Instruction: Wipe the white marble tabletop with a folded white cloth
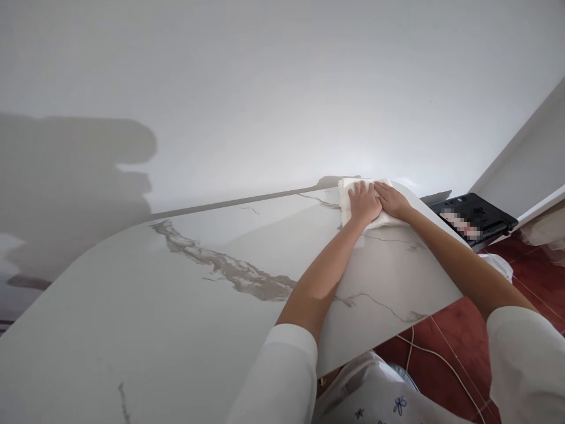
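Observation:
A white cloth (345, 201), soft like a small towel, lies on the far right part of a white marble-patterned tabletop (185, 324) with grey-brown veins. My left hand (364, 203) rests flat on the cloth with its fingers slightly spread. Right beside it, my right hand (392, 201) also presses on the cloth, palm down and fingers stretched out towards the left hand. Both arms reach forward over the table. The cloth's middle is hidden beneath the hands.
A pale wall (265, 106) runs along the table's far edge. Past the right end stands a black case-like object (485, 212), partly blurred out. Below, a white cable (436, 353) crosses the red floor (468, 330).

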Tool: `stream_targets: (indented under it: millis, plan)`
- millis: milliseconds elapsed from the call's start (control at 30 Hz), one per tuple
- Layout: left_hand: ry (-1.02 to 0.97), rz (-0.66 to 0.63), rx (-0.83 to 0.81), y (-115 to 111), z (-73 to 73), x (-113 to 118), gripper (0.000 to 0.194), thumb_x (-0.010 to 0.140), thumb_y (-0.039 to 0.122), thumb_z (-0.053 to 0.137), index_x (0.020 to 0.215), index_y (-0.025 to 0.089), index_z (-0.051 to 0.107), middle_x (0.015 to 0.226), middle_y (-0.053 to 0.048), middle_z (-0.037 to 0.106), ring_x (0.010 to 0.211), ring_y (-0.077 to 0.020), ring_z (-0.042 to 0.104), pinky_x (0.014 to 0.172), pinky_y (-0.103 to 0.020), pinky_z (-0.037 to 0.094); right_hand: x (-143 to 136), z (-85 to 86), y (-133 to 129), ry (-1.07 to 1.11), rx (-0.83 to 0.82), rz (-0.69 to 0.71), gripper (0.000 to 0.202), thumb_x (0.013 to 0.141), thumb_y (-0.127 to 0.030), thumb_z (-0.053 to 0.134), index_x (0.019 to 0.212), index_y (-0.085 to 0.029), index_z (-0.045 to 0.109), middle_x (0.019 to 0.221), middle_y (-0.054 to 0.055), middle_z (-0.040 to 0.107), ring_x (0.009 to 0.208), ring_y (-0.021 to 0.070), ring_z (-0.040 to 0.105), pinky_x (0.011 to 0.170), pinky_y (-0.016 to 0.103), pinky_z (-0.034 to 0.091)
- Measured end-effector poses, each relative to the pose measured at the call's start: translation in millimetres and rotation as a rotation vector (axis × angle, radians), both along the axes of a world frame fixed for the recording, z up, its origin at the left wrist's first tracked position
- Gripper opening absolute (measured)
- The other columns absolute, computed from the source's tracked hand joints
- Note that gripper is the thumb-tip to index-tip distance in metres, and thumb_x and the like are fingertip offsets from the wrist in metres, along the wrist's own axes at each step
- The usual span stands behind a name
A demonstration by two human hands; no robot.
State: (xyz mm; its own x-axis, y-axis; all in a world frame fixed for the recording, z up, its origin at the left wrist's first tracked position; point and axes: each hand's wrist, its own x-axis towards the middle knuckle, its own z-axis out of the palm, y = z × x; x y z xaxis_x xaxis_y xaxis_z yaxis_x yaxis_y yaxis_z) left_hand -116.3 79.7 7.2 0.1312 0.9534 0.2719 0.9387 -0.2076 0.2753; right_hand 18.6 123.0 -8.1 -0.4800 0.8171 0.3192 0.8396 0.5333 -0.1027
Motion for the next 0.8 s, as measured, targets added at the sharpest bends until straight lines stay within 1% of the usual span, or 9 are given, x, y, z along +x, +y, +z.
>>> stream_targets:
  millis: [100,267,400,500,633,800]
  plan:
    - [0.001,0.0,-0.003,13,-0.9,-7,0.054,0.093,0.028,0.026,0.144,0.017,0.038,0.154,-0.01,0.032,0.143,-0.0283,0.023,0.115,-0.048,0.022,-9,2.5,10,-0.018,-0.002,-0.016,0.053,0.091,-0.023,0.029,0.141,-0.01,0.043,0.148,0.01,0.044,0.137,0.0275,0.037,0.113,0.046,0.032]
    - [0.017,0.012,-0.011,34,-1.1,-17,0.054,0.093,0.029,0.025,0.145,0.018,0.036,0.155,-0.009,0.031,0.143,-0.0276,0.022,0.115,-0.048,0.021,-19,1.2,33,-0.027,0.012,0.011,0.053,0.092,-0.023,0.029,0.14,-0.006,0.044,0.148,0.013,0.044,0.137,0.0269,0.038,0.114,0.044,0.031]
    - [0.043,0.034,-0.008,47,-1.6,-19,0.054,0.093,0.03,0.025,0.145,0.02,0.037,0.154,-0.008,0.033,0.142,-0.0282,0.024,0.114,-0.048,0.023,-20,-4.9,51,0.011,0.023,0.03,0.052,0.093,-0.025,0.029,0.14,-0.009,0.044,0.147,0.012,0.045,0.137,0.0268,0.038,0.115,0.045,0.03]
    - [0.046,0.051,0.009,51,-2.6,-18,0.053,0.093,0.03,0.026,0.144,0.019,0.038,0.153,-0.009,0.036,0.141,-0.029,0.026,0.113,-0.049,0.025,-18,-9.0,60,0.034,0.025,0.063,0.051,0.094,-0.026,0.029,0.14,-0.01,0.045,0.147,0.012,0.045,0.137,0.0268,0.039,0.115,0.045,0.029]
    - [0.052,0.057,-0.004,54,-2.9,-14,0.054,0.093,0.029,0.026,0.145,0.018,0.038,0.154,-0.009,0.034,0.142,-0.0304,0.025,0.113,-0.05,0.024,-14,-11.7,66,0.047,-0.001,0.081,0.053,0.094,-0.027,0.029,0.142,-0.01,0.043,0.149,0.012,0.043,0.138,0.027,0.037,0.117,0.046,0.027]
    - [0.06,0.027,-0.025,59,-1.7,2,0.055,0.093,0.029,0.026,0.146,0.019,0.036,0.155,-0.006,0.033,0.143,-0.0296,0.023,0.114,-0.05,0.022,3,-11.9,67,0.061,-0.022,0.061,0.054,0.093,-0.026,0.031,0.142,-0.009,0.042,0.15,0.012,0.042,0.139,0.0272,0.035,0.117,0.047,0.026]
